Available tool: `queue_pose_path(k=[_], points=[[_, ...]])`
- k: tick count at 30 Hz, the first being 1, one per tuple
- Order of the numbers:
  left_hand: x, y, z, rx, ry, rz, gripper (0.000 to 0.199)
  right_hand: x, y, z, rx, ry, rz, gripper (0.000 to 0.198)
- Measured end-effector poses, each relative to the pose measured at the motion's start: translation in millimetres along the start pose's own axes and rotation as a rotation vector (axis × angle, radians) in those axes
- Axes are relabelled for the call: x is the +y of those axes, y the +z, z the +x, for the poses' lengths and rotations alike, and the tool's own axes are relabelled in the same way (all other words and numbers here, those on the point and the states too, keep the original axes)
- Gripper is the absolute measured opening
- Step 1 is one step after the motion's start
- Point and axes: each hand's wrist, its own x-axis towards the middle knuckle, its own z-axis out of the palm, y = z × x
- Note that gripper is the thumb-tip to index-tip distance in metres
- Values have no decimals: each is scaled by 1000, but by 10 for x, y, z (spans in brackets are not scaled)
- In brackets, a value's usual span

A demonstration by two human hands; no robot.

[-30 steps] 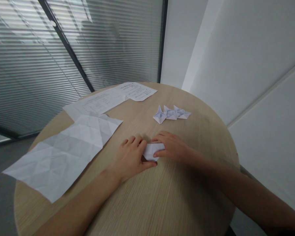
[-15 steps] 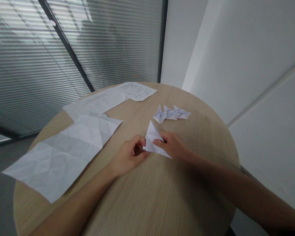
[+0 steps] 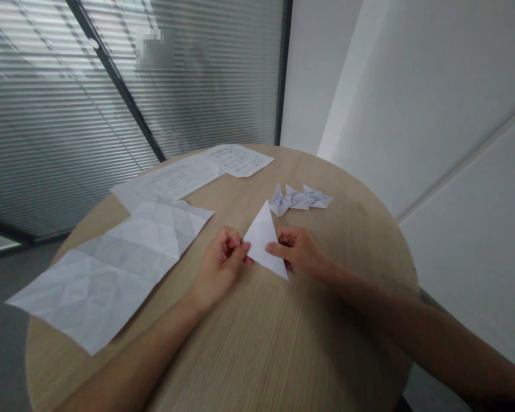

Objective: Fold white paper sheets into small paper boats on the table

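Between my hands is a white sheet of paper folded into a triangle (image 3: 264,237), its tip pointing away from me. My left hand (image 3: 224,260) pinches its left corner between thumb and fingers. On the other side my right hand (image 3: 299,250) grips the right edge, thumb on top and fingers behind. Just beyond the triangle's tip lie three small folded paper boats (image 3: 299,199) in a row, overlapping one another; the triangle's tip partly covers the nearest one from my viewpoint.
A large creased white sheet (image 3: 111,269) lies on the left of the round wooden table (image 3: 236,355), one corner past its edge. Printed sheets (image 3: 240,160) lie at the far side. Glass with blinds (image 3: 214,86) stands behind, a white wall (image 3: 446,114) to the right.
The folded paper has turned, so it now faces me as a smooth triangle. My left hand has moved from beside its lower edge to pinch the left corner.
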Motion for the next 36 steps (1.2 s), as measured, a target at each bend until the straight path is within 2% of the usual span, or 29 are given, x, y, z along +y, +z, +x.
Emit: queue_pose_path(k=[3, 9, 17, 21, 24, 26, 30, 33, 36], points=[[19, -36, 34, 40, 40, -48, 20, 33, -18, 14, -111, 15, 99, 30], [-2, -53, 58, 24, 30, -112, 15, 65, 7, 5, -164, -10, 107, 35], [-57, -84, 71, 3, 24, -92, 13, 28, 41, 2, -103, -59, 176, 24], [-54, -62, 47, 57, 51, 142, 10, 58, 54, 31, -37, -36, 169, 19], [-24, -28, 2, 182, 188, 434, 8, 67, 74, 31, 32, -19, 130, 19], [0, 0, -33, 214, 270, 592, 9, 58, 87, 21, 70, -17, 114, 19], [17, 56, -85, 80, 283, 644, 13, 41, 105, 0, 106, -26, 120, 19], [-4, 72, -94, -51, 263, 542, 19, 42, 112, -6, 93, -59, 153, 19], [-35, 76, -87, -113, 221, 371, 32, 39, 114, -6, 54, -100, 170, 22]])
